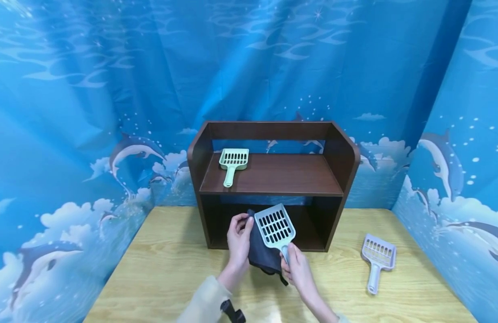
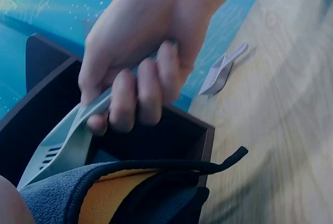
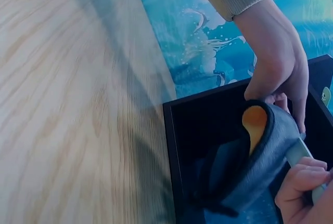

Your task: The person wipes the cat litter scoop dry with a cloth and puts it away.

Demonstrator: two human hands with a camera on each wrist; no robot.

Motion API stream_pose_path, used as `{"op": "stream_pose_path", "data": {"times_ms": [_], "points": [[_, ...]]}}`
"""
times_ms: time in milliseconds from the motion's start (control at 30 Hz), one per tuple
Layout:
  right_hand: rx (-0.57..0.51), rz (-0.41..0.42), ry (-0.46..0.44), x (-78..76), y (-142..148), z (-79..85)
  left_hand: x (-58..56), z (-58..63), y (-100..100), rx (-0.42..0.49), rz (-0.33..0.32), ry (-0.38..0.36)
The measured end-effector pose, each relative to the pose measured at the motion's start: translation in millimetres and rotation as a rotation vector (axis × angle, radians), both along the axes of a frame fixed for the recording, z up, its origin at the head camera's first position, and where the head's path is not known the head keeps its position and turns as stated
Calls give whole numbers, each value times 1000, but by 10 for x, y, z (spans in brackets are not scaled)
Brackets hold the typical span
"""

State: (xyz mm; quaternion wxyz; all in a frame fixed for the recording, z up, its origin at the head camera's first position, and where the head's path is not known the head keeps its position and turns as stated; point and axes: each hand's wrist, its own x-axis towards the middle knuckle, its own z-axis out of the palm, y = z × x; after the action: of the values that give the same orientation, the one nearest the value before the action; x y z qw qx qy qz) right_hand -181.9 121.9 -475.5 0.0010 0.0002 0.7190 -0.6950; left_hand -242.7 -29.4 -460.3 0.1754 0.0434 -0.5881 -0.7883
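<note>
My right hand grips the handle of a pale blue-green litter scoop, its slotted head tilted up in front of the shelf. My left hand pinches the upper edge of a dark grey cloth, which hangs behind and below the scoop. In the left wrist view the cloth shows an orange reverse side and black edging with a loose end, close against the scoop head. In the right wrist view the cloth curves beside the scoop handle.
A dark brown two-tier shelf stands at the back of the wooden table. On its upper board lies a light green litter scoop. A lavender litter scoop lies at the table's right. Blue ocean-print curtains surround the table.
</note>
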Motion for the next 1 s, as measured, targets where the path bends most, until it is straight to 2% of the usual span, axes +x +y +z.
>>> {"op": "stream_pose_path", "data": {"times_ms": [200,433,633,700,800,1000], "points": [[91,91,-26,2,130,20,-116,28,-166,-31,-34,-10],[139,239,-59,-15,304,26,-186,90,-301,-145,-213,-54],[149,387,-42,18,328,-28,-291,90,-317,-257,-318,-81],[148,395,-45,35,318,-41,-325,91,-311,-272,-352,-80],[179,356,-35,56,312,-46,-337,100,-311,-292,-400,-83],[239,279,3,35,359,18,-258,92,-326,-301,-443,-80]]}}
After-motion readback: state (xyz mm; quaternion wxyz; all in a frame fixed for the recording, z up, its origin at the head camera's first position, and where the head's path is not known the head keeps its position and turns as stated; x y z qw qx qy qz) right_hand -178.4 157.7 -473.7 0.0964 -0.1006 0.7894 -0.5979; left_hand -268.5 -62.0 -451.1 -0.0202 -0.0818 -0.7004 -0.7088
